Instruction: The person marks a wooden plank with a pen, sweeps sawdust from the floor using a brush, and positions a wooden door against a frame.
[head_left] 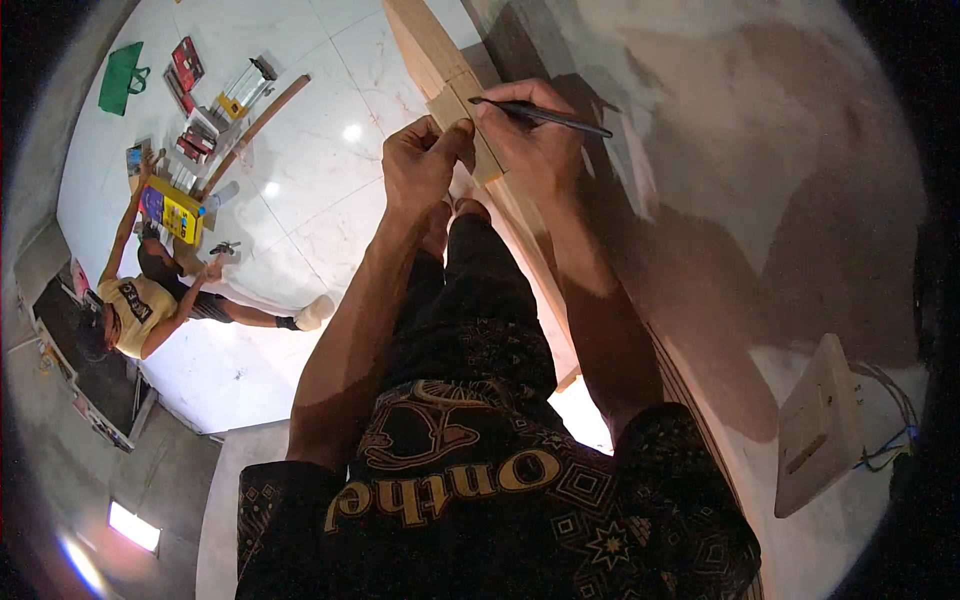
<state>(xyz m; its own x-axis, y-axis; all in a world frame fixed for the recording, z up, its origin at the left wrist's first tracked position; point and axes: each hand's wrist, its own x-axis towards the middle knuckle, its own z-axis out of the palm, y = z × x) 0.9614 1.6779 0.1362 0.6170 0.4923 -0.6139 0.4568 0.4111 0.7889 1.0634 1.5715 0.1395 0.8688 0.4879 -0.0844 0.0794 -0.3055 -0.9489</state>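
Note:
My left hand (420, 165) pinches a short flat wooden block (485, 160) between thumb and fingers, pressing it against a long pale wooden board (425, 45). The block lies across the board. In my right hand (540, 140) is a slim black pencil (545, 117), gripped near its front end. Its tip points left, close to the upper edge of the block; I cannot tell whether it touches the wood. The board's far end rises beyond my hands, and its lower part runs down beside my right forearm.
A grey wall (720, 180) stands close on the right, with a pale cover plate (815, 425) and loose wires low on it. At left, a person (135, 315) sits on the white tiled floor (330, 110) among boxes, a yellow case (183, 218), a wooden strip (255, 130) and a green bag (120, 80).

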